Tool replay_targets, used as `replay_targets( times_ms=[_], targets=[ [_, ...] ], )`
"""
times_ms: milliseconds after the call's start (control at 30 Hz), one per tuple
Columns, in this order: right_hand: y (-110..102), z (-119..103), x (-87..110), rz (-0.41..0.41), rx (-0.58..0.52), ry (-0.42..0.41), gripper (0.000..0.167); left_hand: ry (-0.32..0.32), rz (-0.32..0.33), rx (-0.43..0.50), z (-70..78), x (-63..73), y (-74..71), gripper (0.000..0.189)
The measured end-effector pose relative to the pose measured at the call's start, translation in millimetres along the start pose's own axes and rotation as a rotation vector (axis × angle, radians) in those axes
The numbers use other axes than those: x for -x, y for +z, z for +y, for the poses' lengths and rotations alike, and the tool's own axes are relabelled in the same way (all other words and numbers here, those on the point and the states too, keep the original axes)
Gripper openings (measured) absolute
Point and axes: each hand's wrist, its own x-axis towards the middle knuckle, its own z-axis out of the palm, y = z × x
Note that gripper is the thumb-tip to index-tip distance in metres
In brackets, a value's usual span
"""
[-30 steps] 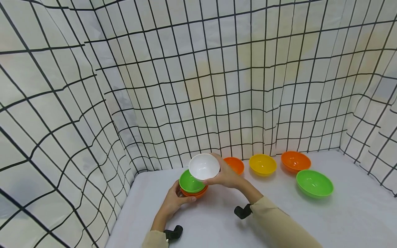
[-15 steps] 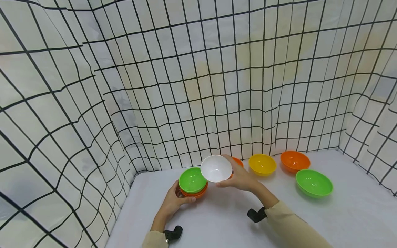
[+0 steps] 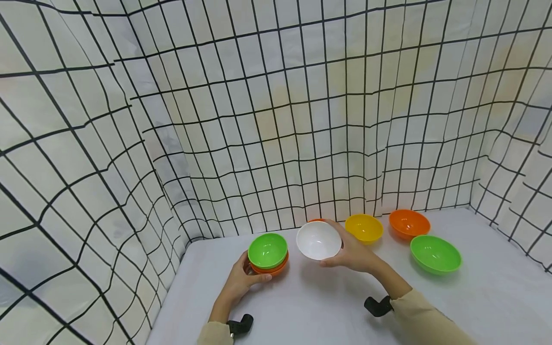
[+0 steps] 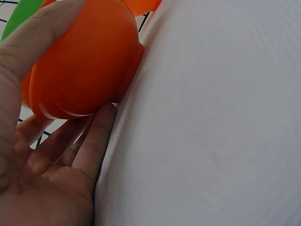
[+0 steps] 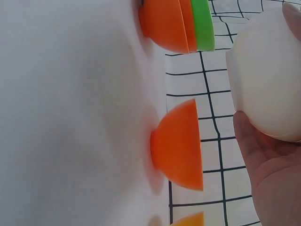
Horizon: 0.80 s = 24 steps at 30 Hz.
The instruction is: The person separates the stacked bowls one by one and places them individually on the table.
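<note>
One hand, the right hand (image 3: 353,251), pinches a white bowl (image 3: 318,241) at its right side, the thumb on the near side and the fingers round behind. The white bowl lies directly to the left of the palm, raised off the table (image 3: 310,311), with a soft shadow on the cloth below it. Its mouth points up and leans toward the wearer, its foot faces the table, and, being round, it shows no long axis.

The left hand (image 3: 239,279) is curled round a stack (image 5: 164,23) of bowls, the thumb along the near side and the fingers behind; the wrist view shows the lowest finger lying against the table, close to the foot. The stack stands upright, nearer the table's left edge than its right, to the left of the white bowl and apart from it: two orange bowls nested below, a green bowl (image 3: 268,250) on top, mouth up.

Farther out, a single orange bowl (image 5: 178,146) sits near the far edge, mouth up, mostly hidden behind the white bowl in the head view. A yellow bowl (image 3: 364,229) comes next along that edge, then another orange bowl (image 3: 409,224) toward the far right corner. A larger green dish (image 3: 435,255) lies just in front of it, mouth up. Behind the far edge rises a pale wall (image 3: 258,120) with a black grid.
</note>
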Motion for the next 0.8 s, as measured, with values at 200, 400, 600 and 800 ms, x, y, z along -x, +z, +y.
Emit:
replay_targets(
  times_ms=[200, 400, 600, 800],
  targets=[
    [-9, 9, 12.0, 0.013, 0.054, 0.040, 0.113, -0.002, -0.003, 0.004, -1.0, 0.0, -0.2, 0.097],
    [-17, 17, 20.4, 0.021, 0.064, 0.064, 0.108, -0.012, -0.005, -0.010, -0.4, 0.2, -1.5, 0.099],
    [-24, 22, 27.5, 0.034, 0.075, 0.069, 0.108, -0.017, -0.009, -0.010, 2.1, 0.0, -1.7, 0.100],
    [-35, 30, 35.2, 0.039, 0.103, 0.079, 0.109, -0.022, -0.010, 0.002, 3.4, -0.2, -1.4, 0.099]
  ],
)
